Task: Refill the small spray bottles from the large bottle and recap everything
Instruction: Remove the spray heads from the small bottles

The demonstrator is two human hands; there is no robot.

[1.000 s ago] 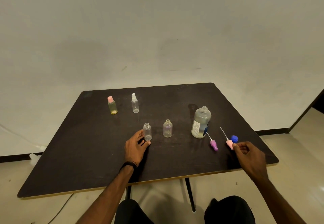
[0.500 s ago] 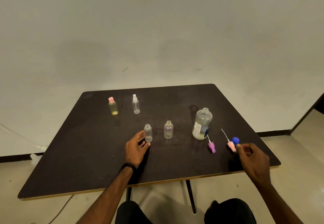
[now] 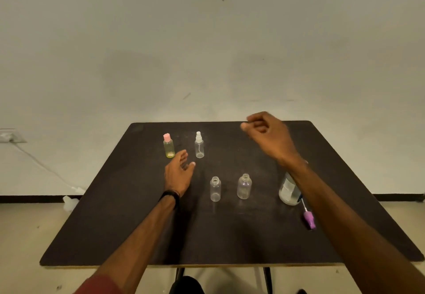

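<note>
Two uncapped clear small bottles (image 3: 215, 189) (image 3: 244, 186) stand mid-table. At the back left stand a yellowish bottle with a pink cap (image 3: 169, 145) and a clear bottle with a white sprayer (image 3: 199, 145). My left hand (image 3: 179, 171) hovers just in front of those two, fingers relaxed and holding nothing. Above the table's far side my right hand (image 3: 266, 132) is raised, its fingers loosely curled, and I see nothing in it. My right forearm half hides the large bottle (image 3: 287, 191). A purple sprayer cap with its tube (image 3: 309, 219) lies in front of the large bottle.
The dark table (image 3: 115, 236) stands against a pale wall. A white cable and plug (image 3: 69, 201) lie on the floor to the left. My right forearm covers the table's right front area.
My left hand has left the near clear bottle and moved back toward the capped bottles. My right hand rose from the caps at the right and swung over the far side. The camera moved closer.
</note>
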